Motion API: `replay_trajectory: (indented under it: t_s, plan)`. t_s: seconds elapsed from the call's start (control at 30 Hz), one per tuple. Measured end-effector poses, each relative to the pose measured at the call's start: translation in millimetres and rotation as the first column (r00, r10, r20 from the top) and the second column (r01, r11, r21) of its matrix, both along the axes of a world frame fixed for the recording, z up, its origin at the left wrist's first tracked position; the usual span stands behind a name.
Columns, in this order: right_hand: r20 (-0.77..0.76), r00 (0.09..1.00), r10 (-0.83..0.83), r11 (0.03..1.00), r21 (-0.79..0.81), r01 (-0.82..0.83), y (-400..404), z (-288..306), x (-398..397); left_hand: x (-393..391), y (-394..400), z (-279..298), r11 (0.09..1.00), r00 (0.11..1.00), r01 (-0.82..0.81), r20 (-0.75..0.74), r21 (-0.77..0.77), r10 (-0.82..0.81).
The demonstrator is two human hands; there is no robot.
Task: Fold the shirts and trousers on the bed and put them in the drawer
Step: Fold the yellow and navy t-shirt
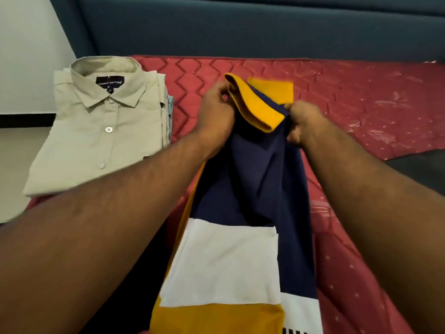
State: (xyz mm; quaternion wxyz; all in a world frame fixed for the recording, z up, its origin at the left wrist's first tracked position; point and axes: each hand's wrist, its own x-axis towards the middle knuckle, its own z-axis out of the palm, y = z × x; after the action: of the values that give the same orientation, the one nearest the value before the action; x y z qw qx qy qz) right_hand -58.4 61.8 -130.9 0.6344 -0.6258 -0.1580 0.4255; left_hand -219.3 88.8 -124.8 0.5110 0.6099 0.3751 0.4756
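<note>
Head view, frame centre: left hand (216, 112) and right hand (304, 124) each pinch the navy-and-yellow polo shirt (252, 169) at its yellow collar (258, 104) above the bed (361, 104)

Bed (361, 97) with a red quilted cover

A folded beige button-up shirt (101, 131) tops a small stack at its left; a navy, white and yellow polo shirt (252, 189) lies down the middle.

A folded shirt (96, 131) lies on the bed (361, 97) at the left, on top of a small stack. To its right — in the middle — a polo shirt (252, 189) lies lengthwise, its collar end farthest away, between both hands (216, 114) (303, 121). Behind the bed stands the headboard (240, 27).
</note>
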Motion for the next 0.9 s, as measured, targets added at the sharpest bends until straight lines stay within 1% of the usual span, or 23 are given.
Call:
replay_trajectory:
  t_s: [0.03, 0.07, 0.1, 0.13, 0.17, 0.23, 0.27, 0.3, 0.37, 0.43, 0.5, 0.57, 0.6, 0.63, 0.67, 0.73, 0.8, 0.83, 0.9]
  plan:
    - [0.152, 0.987, -0.041, 0.992, -0.113, 0.059, -6.3, -11.8, 9.4, 10.2, 8.2, -10.5, 1.000, 0.982, -0.013, -0.187, 0.019, 0.016]
    - [0.361, 0.930, -0.064, 0.966, -0.213, 0.150, -13.0, -25.7, 16.2, 15.5, 15.6, -25.8, 0.999, 0.934, -0.010, -0.358, -0.032, -0.003]
    - [0.567, 0.818, -0.092, 0.937, -0.228, 0.263, -17.7, -41.5, 26.4, 19.1, 18.7, -40.3, 0.991, 0.886, 0.023, -0.456, -0.131, -0.081]
    - [0.689, 0.719, -0.088, 0.937, -0.188, 0.295, -23.6, -53.1, 28.2, 20.0, 22.1, -56.2, 0.976, 0.852, 0.049, -0.501, -0.213, -0.152]
    - [0.725, 0.686, -0.057, 0.958, -0.154, 0.243, -30.0, -60.9, 24.8, 20.3, 22.4, -65.6, 0.970, 0.828, 0.060, -0.531, -0.235, -0.180]
    - [0.715, 0.696, 0.061, 0.985, -0.154, 0.072, -40.1, -76.5, 13.2, 22.2, 25.6, -77.2, 0.988, 0.795, 0.038, -0.595, -0.152, -0.122]
    - [0.709, 0.696, 0.116, 0.981, -0.192, 0.032, -41.6, -83.5, 9.7, 23.5, 26.6, -79.8, 0.995, 0.786, 0.032, -0.613, -0.092, -0.082]
    - [0.703, 0.696, 0.149, 0.973, -0.228, 0.022, -42.1, -87.2, 5.2, 22.6, 26.9, -80.8, 0.998, 0.785, 0.033, -0.617, -0.057, -0.061]
    - [0.711, 0.689, 0.143, 0.960, -0.269, 0.078, -35.6, -95.5, 6.0, 21.9, 26.1, -83.0, 0.999, 0.772, 0.046, -0.635, 0.006, -0.032]
    - [0.724, 0.678, 0.127, 0.953, -0.278, 0.119, -29.2, -97.2, 8.2, 18.9, 19.9, -77.8, 0.991, 0.718, 0.072, -0.695, 0.116, 0.029]
    - [0.760, 0.644, 0.093, 0.944, -0.272, 0.184, -27.5, -93.7, 11.7, 10.4, 2.4, -62.7, 0.954, 0.654, 0.163, -0.752, 0.251, 0.085]
    - [0.776, 0.625, 0.079, 0.951, -0.247, 0.186, -31.8, -90.7, 14.5, -10.9, -41.6, -43.1, 0.868, 0.599, 0.337, -0.795, 0.364, 0.101]
    - [0.784, 0.614, 0.094, 0.952, -0.251, 0.174, -39.8, -87.8, 11.7, -27.9, -73.2, -34.6, 0.819, 0.586, 0.414, -0.805, 0.397, 0.094]
    - [0.802, 0.586, 0.111, 0.958, -0.243, 0.150, -49.5, -82.2, 6.1, -47.8, -105.7, -30.7, 0.788, 0.592, 0.454, -0.802, 0.416, 0.083]
    - [0.824, 0.555, 0.117, 0.971, -0.213, 0.111, -63.5, -74.0, -2.6, -69.8, -138.5, -27.9, 0.765, 0.606, 0.469, -0.791, 0.442, 0.085]
    - [0.846, 0.515, 0.139, 0.990, -0.135, -0.046, -115.2, -58.9, -34.7, -118.8, -200.8, -34.7, 0.733, 0.628, 0.483, -0.773, 0.479, 0.091]
    - [0.863, 0.462, 0.205, 0.972, -0.124, -0.199, -197.2, -51.0, -75.6, -165.0, -256.4, -50.1, 0.727, 0.658, 0.491, -0.751, 0.480, 0.051]
    - [0.856, 0.457, 0.241, 0.960, -0.141, -0.242, -241.0, -52.0, -94.5, -182.1, -278.6, -58.9, 0.731, 0.668, 0.500, -0.744, 0.465, 0.016]
    - [0.819, 0.424, 0.388, 0.912, -0.272, -0.308, -321.3, -53.6, -129.8, -212.3, -318.5, -74.8, 0.724, 0.685, 0.535, -0.725, 0.435, -0.070]
